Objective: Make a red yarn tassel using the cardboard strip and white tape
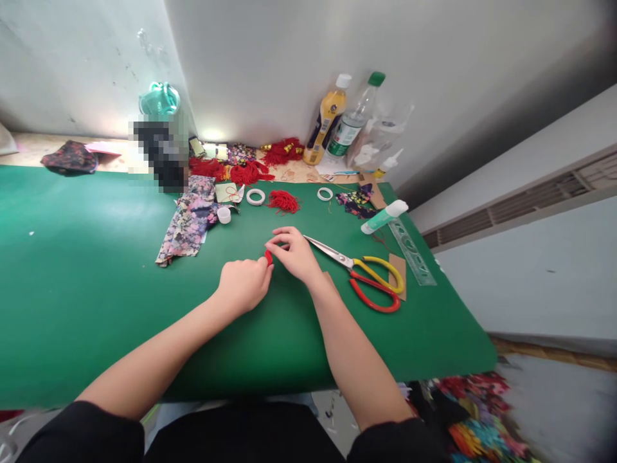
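Green table against a pale wall, bottles stood at the back, probably out of the way. Red thread is up off the surface, centre, between both hands. Left hand closed, thumb and forefinger pinching it, likely to steady it. Right hand half-curled, fingertips at its top end; can't tell if they grip a strand. Scissors lie just right, handles angled toward the person, seemingly for easy reach. Red tassel and tape roll sit farther back.
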`<act>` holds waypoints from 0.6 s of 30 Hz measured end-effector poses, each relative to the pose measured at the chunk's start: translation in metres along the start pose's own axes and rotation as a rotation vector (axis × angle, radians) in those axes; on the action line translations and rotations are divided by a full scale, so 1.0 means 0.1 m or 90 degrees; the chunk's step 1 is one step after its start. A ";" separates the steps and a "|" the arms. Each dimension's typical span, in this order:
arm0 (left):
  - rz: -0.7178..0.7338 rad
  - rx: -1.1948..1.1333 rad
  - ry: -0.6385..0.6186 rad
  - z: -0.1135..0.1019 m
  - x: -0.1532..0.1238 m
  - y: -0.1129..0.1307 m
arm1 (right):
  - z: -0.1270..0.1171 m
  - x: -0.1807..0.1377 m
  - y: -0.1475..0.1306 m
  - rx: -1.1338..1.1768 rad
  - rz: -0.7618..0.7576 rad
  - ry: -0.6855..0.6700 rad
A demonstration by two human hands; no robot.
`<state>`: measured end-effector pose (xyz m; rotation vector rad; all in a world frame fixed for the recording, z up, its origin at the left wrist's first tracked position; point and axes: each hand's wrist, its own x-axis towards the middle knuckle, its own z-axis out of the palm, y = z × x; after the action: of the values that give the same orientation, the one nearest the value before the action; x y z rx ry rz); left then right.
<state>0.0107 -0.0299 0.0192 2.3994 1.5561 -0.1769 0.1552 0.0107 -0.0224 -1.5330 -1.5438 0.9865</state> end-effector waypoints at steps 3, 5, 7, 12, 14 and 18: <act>-0.007 0.014 -0.013 0.05 0.00 0.02 | 0.05 -0.02 -0.01 -0.134 -0.035 -0.022; -0.010 0.013 -0.014 0.08 0.00 0.03 | 0.07 -0.03 -0.01 -0.178 -0.055 -0.027; -0.007 0.012 -0.012 0.11 0.00 0.04 | 0.08 -0.03 0.02 -0.193 -0.072 -0.028; -0.004 0.018 -0.014 0.12 0.00 0.05 | 0.12 0.03 0.09 -0.183 -0.097 0.002; -0.006 0.019 -0.017 0.11 0.00 0.05 | 0.09 -0.01 0.03 -0.153 -0.105 0.047; -0.001 0.009 -0.019 0.10 0.00 0.04 | -0.09 -0.34 -0.28 0.022 -0.165 0.257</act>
<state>0.0149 -0.0340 0.0102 2.3949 1.5488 -0.2244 0.1521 -0.0229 0.0070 -1.3640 -1.3812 0.5156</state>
